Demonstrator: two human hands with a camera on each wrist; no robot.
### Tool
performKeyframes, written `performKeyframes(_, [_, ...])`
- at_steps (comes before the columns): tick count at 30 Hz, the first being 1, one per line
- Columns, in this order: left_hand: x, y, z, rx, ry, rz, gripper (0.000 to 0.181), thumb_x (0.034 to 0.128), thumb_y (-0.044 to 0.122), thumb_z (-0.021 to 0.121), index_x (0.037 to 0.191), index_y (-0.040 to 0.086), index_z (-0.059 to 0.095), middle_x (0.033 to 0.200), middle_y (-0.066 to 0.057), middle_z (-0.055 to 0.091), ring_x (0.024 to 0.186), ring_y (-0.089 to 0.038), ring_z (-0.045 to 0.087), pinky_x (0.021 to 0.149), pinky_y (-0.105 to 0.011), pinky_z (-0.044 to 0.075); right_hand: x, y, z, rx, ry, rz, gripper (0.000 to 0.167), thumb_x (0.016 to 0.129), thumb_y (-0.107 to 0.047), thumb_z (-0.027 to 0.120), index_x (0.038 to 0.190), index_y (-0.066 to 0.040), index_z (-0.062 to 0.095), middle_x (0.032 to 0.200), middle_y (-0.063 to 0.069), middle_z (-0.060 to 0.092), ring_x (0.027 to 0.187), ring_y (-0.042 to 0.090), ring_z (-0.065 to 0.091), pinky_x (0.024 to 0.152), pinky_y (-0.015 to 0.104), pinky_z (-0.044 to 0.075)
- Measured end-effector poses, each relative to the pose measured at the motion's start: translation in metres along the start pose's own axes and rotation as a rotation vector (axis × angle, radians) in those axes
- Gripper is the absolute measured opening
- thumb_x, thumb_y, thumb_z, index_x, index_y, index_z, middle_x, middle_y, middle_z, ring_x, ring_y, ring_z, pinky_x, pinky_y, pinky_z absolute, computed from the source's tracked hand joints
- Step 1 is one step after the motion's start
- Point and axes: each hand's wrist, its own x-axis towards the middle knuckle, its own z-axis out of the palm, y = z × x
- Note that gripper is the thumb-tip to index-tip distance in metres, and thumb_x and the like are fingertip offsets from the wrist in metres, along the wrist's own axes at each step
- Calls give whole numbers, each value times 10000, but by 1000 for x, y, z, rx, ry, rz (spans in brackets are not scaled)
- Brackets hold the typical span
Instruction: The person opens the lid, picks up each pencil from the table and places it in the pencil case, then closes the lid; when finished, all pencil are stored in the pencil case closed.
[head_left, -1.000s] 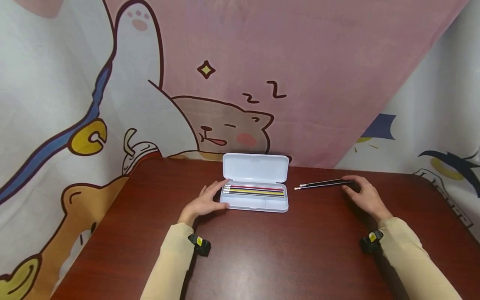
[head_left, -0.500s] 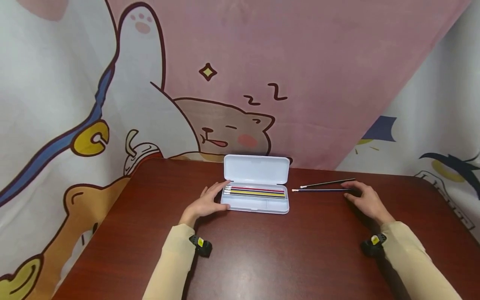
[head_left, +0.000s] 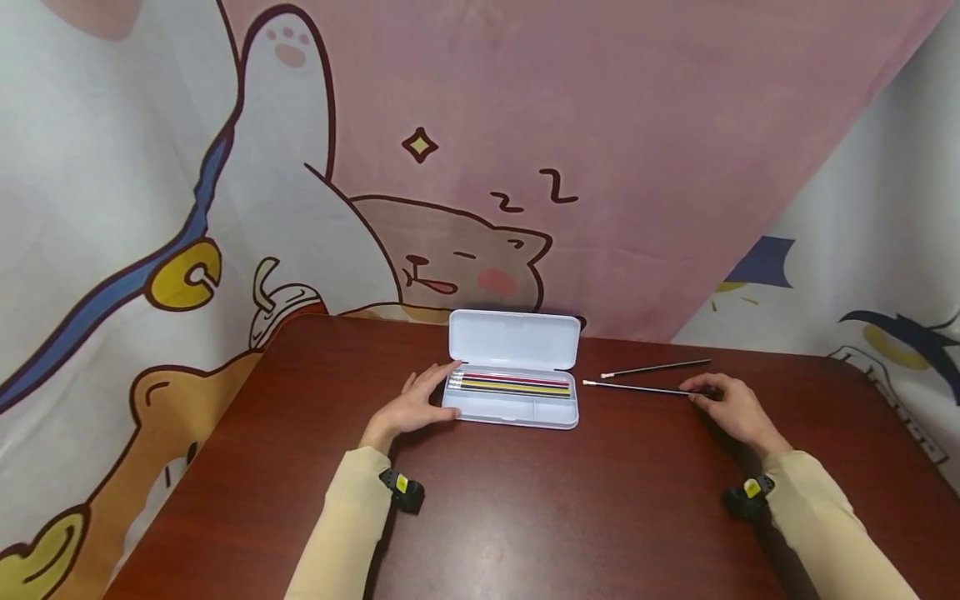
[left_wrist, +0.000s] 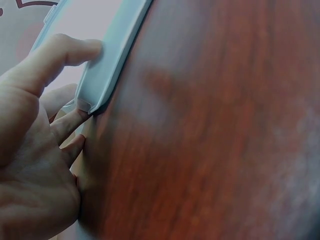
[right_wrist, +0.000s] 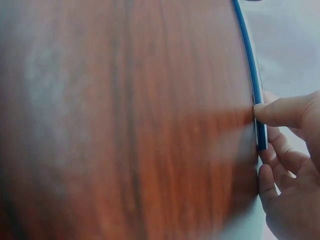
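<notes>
An open white pencil case (head_left: 495, 407) lies on the table, its lid raised at the back. Several pencils (head_left: 517, 383), with red, yellow and dark stripes among them, lie side by side in its rear compartment. My left hand (head_left: 408, 408) holds the left end of the case, thumb at the front edge and fingers towards the back. To the right of the case, my right hand (head_left: 735, 408) pinches a blue pencil (right_wrist: 253, 70) near its far end; its white eraser end points at the case. Just behind it lies a dark pencil (head_left: 656, 367), apart from the hand.
The reddish-brown wooden table (head_left: 525, 508) reaches back to a hanging cloth (head_left: 637, 167) printed with cartoon animals. The raised lid (head_left: 513, 340) stands close to that cloth. In front of the case are two smaller compartments without pencils.
Two pencils lay close together at my right fingers. The dark one is now left behind on the table, while the blue one has swung forward with my right hand. My left hand stays put.
</notes>
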Motion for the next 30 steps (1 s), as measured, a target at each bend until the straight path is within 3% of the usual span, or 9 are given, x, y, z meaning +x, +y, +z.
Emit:
performKeyframes(8, [-2, 1, 1, -9, 7, 0, 810, 805, 243, 720, 1505, 115, 333, 1528, -150, 323, 1441, -356, 123, 1134, -540, -26, -9, -4, 2, 44, 31, -19, 134, 864, 24, 672, 984, -22, 709, 967, 145, 670, 796, 36, 533, 665, 168, 398])
performKeyframes(30, [-2, -1, 1, -28, 12, -2, 815, 809, 247, 726, 1508, 119, 328, 1529, -149, 321, 1443, -358, 109, 1130, -544, -44, -23, -25, 12, 81, 156, -92, 152, 838, 91, 663, 954, -5, 686, 918, 125, 629, 797, 22, 490, 660, 172, 387])
